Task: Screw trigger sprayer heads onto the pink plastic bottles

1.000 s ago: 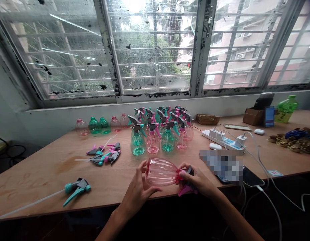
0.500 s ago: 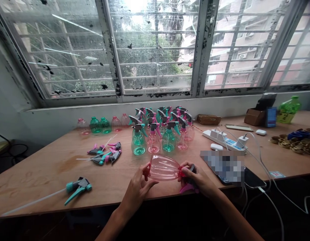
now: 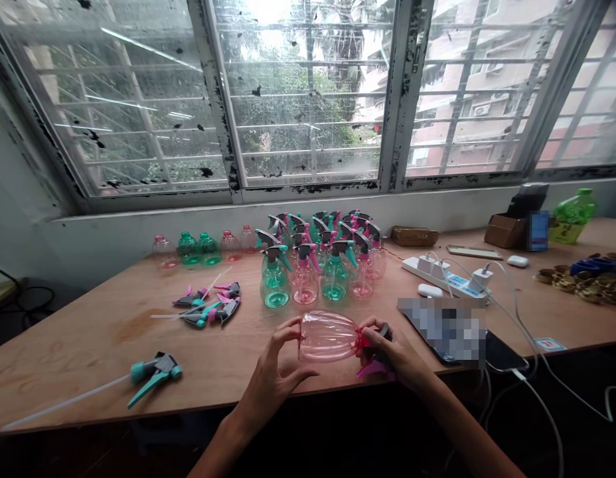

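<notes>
A clear pink spray bottle (image 3: 328,337) lies sideways in the air above the table's front edge, its base to the left. My right hand (image 3: 395,355) is closed around its neck and the grey-and-pink spray head (image 3: 376,369), hiding most of the joint. At the base, my left hand (image 3: 273,368) has its fingertips against the bottle's upper left edge. Its thumb is stretched out below, apart from the bottle. Just behind stand several green and pink bottles with spray heads on, among them a green spray bottle (image 3: 334,282).
Loose spray heads (image 3: 208,312) lie left of centre, and a teal-and-grey spray head (image 3: 156,373) with a long tube lies nearer. Several headless bottles (image 3: 189,249) stand by the wall. A power strip (image 3: 447,277), white cables and a phone (image 3: 502,352) occupy the right side.
My left hand's fingers and thumb have spread apart at the bottle's base. The bottle has turned slightly; my right hand stays at its neck.
</notes>
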Tool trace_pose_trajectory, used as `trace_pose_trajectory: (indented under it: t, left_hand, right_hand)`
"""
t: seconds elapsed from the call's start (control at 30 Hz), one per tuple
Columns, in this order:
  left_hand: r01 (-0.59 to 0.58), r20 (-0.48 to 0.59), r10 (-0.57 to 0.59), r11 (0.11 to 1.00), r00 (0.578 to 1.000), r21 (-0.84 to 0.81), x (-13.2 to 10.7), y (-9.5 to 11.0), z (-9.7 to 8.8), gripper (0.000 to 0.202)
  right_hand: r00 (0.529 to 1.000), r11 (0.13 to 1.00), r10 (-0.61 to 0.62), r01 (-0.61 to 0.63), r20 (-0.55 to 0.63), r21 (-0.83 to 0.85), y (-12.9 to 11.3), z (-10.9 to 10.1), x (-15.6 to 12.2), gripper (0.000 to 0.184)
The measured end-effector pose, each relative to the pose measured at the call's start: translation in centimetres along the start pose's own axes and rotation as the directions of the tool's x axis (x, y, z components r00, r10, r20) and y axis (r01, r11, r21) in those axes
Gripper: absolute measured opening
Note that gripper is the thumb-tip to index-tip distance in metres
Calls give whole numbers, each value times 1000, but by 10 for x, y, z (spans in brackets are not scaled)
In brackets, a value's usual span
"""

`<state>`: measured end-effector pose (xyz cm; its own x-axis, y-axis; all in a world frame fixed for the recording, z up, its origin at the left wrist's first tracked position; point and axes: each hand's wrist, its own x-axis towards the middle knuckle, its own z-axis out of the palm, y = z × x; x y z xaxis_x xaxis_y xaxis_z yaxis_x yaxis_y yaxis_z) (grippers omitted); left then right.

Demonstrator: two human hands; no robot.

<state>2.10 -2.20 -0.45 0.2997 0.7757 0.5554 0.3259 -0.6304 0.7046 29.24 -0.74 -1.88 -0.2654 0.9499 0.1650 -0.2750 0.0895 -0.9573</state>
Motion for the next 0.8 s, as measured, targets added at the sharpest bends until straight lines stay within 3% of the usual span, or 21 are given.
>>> trace_pose_trajectory:
  t: [0.1,0.37,0.53,0.8]
  left_hand:
    - [-11,-30,12,1000,999,23,1,-3,2,40]
    - [47,62,-53,995,997,91,1,0,1,65]
    - [120,62,-127,987,990,109,2,4,0,63]
    - [110,32,-113,989,993,98,5,5,-2,55]
  right_hand:
    - [1000,1000,0,0,3,19,0,0,1,42]
    - [999,999,9,-10,31,32,2,-1,1,39]
    - [999,1000,14,-14,47,-8,0,1,0,40]
    - [998,997,3,2,62,-81,-1,1,0,39]
